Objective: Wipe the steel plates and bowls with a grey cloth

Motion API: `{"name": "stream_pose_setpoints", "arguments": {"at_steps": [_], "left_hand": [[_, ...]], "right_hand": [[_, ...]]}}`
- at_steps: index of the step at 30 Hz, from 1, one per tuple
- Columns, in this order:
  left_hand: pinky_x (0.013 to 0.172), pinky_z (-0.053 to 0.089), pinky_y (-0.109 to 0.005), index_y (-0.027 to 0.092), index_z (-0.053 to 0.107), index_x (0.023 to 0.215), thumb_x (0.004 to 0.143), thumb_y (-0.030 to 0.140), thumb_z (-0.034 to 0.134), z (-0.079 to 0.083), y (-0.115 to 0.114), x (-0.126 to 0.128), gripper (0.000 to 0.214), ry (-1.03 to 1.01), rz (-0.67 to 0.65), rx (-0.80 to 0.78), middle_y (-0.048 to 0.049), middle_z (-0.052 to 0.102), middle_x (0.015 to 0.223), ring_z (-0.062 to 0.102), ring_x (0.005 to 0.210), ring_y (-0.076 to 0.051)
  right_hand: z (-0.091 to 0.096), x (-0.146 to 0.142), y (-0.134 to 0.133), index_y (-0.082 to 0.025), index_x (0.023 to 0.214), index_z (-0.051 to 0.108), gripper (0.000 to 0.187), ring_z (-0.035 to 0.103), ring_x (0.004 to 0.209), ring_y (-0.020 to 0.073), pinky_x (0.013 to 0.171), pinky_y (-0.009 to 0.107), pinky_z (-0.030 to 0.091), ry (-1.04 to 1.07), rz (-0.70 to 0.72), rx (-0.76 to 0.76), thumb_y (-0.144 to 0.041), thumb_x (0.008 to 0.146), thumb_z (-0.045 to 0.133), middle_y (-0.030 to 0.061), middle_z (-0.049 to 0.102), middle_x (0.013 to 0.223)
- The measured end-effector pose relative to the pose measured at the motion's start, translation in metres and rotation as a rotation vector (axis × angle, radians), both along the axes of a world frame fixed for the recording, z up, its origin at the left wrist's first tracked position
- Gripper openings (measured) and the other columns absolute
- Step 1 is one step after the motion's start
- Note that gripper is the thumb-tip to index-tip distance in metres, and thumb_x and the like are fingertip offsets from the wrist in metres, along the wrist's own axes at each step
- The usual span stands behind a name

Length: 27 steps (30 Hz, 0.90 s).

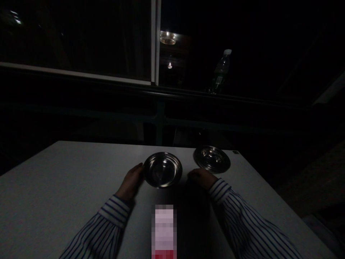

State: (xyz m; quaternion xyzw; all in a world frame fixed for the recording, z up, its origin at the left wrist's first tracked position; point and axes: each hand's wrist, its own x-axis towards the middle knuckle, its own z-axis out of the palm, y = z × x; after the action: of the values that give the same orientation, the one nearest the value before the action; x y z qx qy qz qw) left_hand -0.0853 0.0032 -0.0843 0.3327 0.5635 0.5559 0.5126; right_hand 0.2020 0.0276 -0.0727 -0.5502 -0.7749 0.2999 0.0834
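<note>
Metal bowl [163,171] is around the middle of the pale surface [88,180], toward the far edge, and it's round so no real long axis to speak of. Left hand [130,182] is the closer one, part-curled right at the bowl's left rim, tho I can't tell if it's properly gripping. Right hand [202,178] is off to the right with a small gap, fingers curled in, too dark to say if anything's in it. Shallow metal dish [212,159] sits just beyond that hand, far right.
</note>
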Motion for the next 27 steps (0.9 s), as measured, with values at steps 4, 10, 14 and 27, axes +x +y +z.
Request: {"name": "stream_pose_setpoints", "arguments": {"at_steps": [4,10,14,27], "left_hand": [[0.081,0.048,-0.035,0.011,0.054,0.117,0.073,0.028,0.057,0.005,-0.004,-0.004,0.047,0.121,0.036,0.023,-0.0155,0.066,0.106,0.064,0.092,-0.022],[0.087,0.043,-0.038,0.012,0.056,0.115,0.075,0.035,0.053,0.025,-0.016,0.002,0.046,0.382,0.118,0.126,-0.0156,0.061,0.114,0.058,0.101,-0.026],[0.082,0.046,-0.039,0.015,0.06,0.109,0.074,0.041,0.053,0.037,-0.028,0.014,0.044,0.464,0.056,0.216,-0.012,0.066,0.105,0.062,0.088,-0.025],[0.079,0.046,-0.038,0.017,0.066,0.1,0.065,0.038,0.067,0.048,-0.033,0.058,0.041,0.345,-0.277,0.301,-0.0106,0.068,0.095,0.062,0.087,-0.028]], "right_hand": [[-0.006,0.026,-0.004,-0.014,0.099,0.059,0.023,0.058,0.093,0.017,0.086,0.039,0.045,-0.095,-0.097,0.04,-0.032,0.088,0.051,0.0053,0.061,0.101],[-0.018,0.043,-0.014,-0.015,0.107,0.056,0.028,0.054,0.103,0.0201,0.09,0.044,0.041,-0.238,-0.231,0.047,-0.033,0.086,0.053,0.007,0.057,0.11],[-0.02,0.046,-0.018,-0.014,0.099,0.058,0.024,0.057,0.092,0.0174,0.084,0.04,0.045,-0.243,-0.236,-0.002,-0.034,0.086,0.053,0.005,0.06,0.1],[0.032,0.04,-0.043,-0.014,0.087,0.061,0.015,0.058,0.082,0.0156,0.078,0.031,0.044,0.269,-0.17,0.156,-0.022,0.075,0.058,0.0028,0.063,0.085]]}}
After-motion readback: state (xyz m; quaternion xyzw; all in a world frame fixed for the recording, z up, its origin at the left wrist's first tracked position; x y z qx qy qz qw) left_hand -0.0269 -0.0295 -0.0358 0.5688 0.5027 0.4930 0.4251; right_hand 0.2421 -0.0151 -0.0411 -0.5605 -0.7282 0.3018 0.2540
